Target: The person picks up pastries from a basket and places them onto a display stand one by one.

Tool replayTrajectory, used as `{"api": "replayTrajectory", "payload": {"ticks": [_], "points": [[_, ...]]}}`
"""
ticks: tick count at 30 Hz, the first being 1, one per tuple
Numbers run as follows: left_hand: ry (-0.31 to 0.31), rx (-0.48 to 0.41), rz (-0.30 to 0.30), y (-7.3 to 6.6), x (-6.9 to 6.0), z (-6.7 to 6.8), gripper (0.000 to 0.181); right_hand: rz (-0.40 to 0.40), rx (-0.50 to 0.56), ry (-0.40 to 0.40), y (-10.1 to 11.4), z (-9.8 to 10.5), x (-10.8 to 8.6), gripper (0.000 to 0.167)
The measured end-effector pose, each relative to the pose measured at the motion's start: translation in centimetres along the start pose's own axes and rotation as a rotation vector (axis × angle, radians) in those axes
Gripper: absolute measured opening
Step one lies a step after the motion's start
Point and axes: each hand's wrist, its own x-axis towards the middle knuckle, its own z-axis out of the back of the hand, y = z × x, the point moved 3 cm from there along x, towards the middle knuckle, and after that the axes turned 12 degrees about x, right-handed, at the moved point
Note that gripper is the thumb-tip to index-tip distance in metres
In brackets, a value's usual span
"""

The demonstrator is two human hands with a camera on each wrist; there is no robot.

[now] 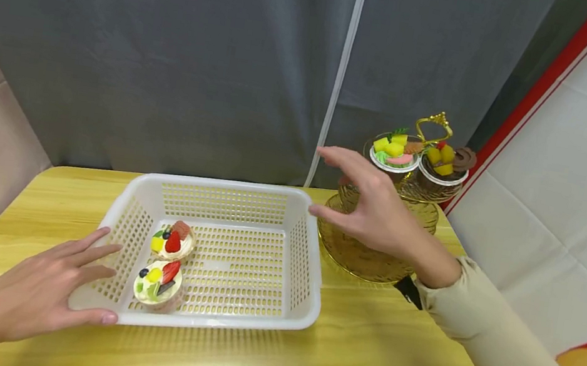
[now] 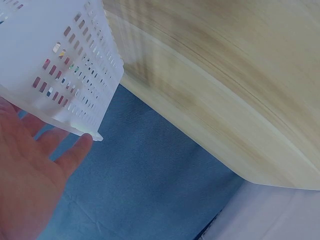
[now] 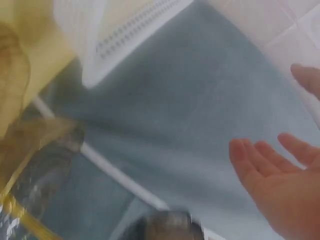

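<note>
Head view shows a white plastic basket (image 1: 225,184), rectangular with rounded corners, a smooth rolled rim and walls and floor pierced by rows of small slots. Inside, toward the basket's left wall, sit two round dessert cups side by side: the near cup (image 1: 159,282), creamy white with glossy fruit pieces, and the far cup (image 1: 173,241), topped with a red berry, a yellow cube and a ridged reddish-brown piece. Beneath the basket lies a table (image 1: 386,361) with a pale yellow wood-grain surface; behind it hangs a matte dark grey curtain (image 1: 176,52). To the basket's right stands a tiered amber stand (image 1: 356,262) of translucent, rippled plates with gold edges, carrying a yellow-topped cup (image 1: 396,151) and a chocolate cup (image 1: 442,167) beside its ornate gold handle (image 1: 434,128).

The left hand (image 1: 47,285) spreads its fingers at the basket's left end, touching the rim, with the two dessert cups just beyond the fingertips. The right hand (image 1: 370,204) is held wide, thumb well apart from the fingers and nothing between them, by the basket's far right corner and in front of the amber stand.
</note>
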Motion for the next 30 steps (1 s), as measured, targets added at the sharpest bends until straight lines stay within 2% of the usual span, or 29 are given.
{"api": "replayTrajectory", "payload": {"ticks": [4, 8, 16, 23, 30], "points": [[-0.006, -0.002, 0.001, 0.0, -0.1, -0.1, 0.065, 0.051, 0.074, 0.106, 0.1, -2.5, 0.8, 0.075], [-0.018, 0.001, -0.001, 0.0, -0.1, -0.2, 0.066, 0.058, 0.133, 0.192, 0.3, -4.8, 1.7, 0.077], [-0.029, 0.004, -0.002, -0.1, 0.0, -0.1, 0.066, -0.034, 0.227, 0.362, 0.3, -9.1, 2.9, 0.082], [-0.023, -0.001, -0.002, -0.1, 0.1, -0.1, 0.065, -0.097, 0.325, 0.48, 0.5, -12.3, 3.5, 0.084], [-0.011, -0.001, -0.002, 0.0, 0.1, -0.1, 0.066, -0.153, 0.373, 0.612, 1.0, -15.2, 3.9, 0.088]]}}
